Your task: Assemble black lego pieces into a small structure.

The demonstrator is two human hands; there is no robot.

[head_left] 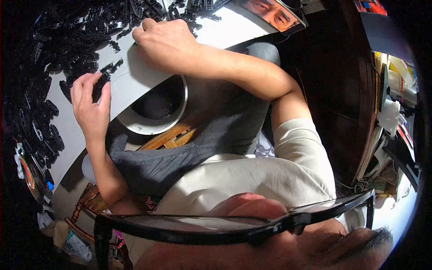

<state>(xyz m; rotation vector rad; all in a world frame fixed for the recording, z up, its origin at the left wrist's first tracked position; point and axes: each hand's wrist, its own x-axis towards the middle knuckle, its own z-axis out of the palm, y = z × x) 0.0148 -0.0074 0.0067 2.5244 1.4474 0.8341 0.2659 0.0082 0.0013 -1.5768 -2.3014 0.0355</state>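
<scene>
My left hand point(92, 101) is closed at the table's edge, thumb and fingers around a small black plastic part point(100, 88). Just beyond those fingertips another thin black part point(112, 66) lies on the white tabletop point(130, 87). My right hand point(166, 45) is farther up and to the right, palm down with its fingers curled. Those fingertips are mostly hidden under the hand, so what they hold cannot be made out. Many similar black parts point(81, 33) lie heaped around the far and left side of the table.
Below the table edge, between my legs, stands a white bucket point(182, 108) with a dark inside. A framed screen or mirror point(294, 28) is at the table's right end. A dark wooden cabinet point(342, 103) and cluttered shelves point(396, 117) stand to the right.
</scene>
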